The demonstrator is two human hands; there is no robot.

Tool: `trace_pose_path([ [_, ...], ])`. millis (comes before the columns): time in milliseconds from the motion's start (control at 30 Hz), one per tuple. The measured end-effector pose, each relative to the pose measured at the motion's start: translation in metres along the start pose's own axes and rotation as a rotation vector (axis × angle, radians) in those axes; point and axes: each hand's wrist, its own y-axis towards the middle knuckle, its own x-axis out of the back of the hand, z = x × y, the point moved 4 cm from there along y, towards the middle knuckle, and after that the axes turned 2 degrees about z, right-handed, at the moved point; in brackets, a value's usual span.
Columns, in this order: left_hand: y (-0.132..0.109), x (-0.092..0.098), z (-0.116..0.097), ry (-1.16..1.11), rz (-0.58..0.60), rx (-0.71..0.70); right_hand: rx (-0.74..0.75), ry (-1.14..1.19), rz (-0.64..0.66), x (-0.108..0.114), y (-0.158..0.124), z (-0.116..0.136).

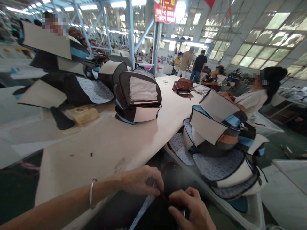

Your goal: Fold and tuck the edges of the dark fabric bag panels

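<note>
My left hand, with a silver bangle on its wrist, is closed in a pinch on the upper edge of a dark bag piece. Opposite it, my right hand has its thumb and fingers bent together on the same edge, close to the left fingertips. A light blue strip, perhaps lining, shows along the left of the dark piece. Its lower part runs out of view, and the exact spot between the fingertips is dark and hard to make out.
A white table stretches ahead, bearing a stack of bag shells and a brown handbag. To the right, a plastic bin overflows with bag shells. A yellowish block lies left; a seated person works at right.
</note>
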Motion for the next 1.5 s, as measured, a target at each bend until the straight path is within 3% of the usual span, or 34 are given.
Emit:
trace_pose_path([
  [200, -0.001, -0.004, -0.002, -0.003, -0.070, 0.037, 0.193, 0.027, -0.235, -0.021, 0.005, -0.001],
  [333, -0.003, 0.000, -0.001, -0.057, 0.012, 0.057, 0.353, -0.052, -0.412, -0.026, 0.005, 0.002],
  [500, 0.000, 0.002, -0.004, 0.048, 0.122, 0.021, 0.504, -0.186, -0.472, -0.025, 0.002, 0.015],
  [667, 0.003, 0.002, -0.007, 0.132, 0.199, 0.062, 0.519, -0.339, -0.447, -0.029, -0.003, 0.018],
  [767, 0.002, 0.003, -0.007, 0.077, 0.208, 0.063, 0.444, -0.337, -0.459, -0.034, -0.005, 0.016],
  [867, -0.001, 0.003, -0.008, 0.030, 0.193, 0.049, 0.458, -0.280, -0.441, -0.032, -0.006, 0.019],
  [933, -0.004, 0.002, -0.009, 0.023, 0.157, 0.061, 0.406, -0.159, -0.342, -0.023, -0.002, 0.020],
  [1100, -0.008, -0.002, -0.013, 0.020, 0.077, 0.086, 0.007, 0.130, 0.060, 0.004, 0.012, 0.012],
  [1267, -0.009, -0.006, -0.012, -0.008, 0.055, 0.069, -0.092, 0.340, 0.276, 0.014, 0.017, 0.011],
  [1367, -0.011, -0.006, -0.009, -0.027, 0.036, 0.116, -0.112, 0.378, 0.246, 0.011, 0.018, 0.012],
  [1500, -0.013, -0.010, -0.012, 0.016, -0.040, 0.238, -0.054, 0.183, 0.047, -0.003, 0.016, 0.017],
])
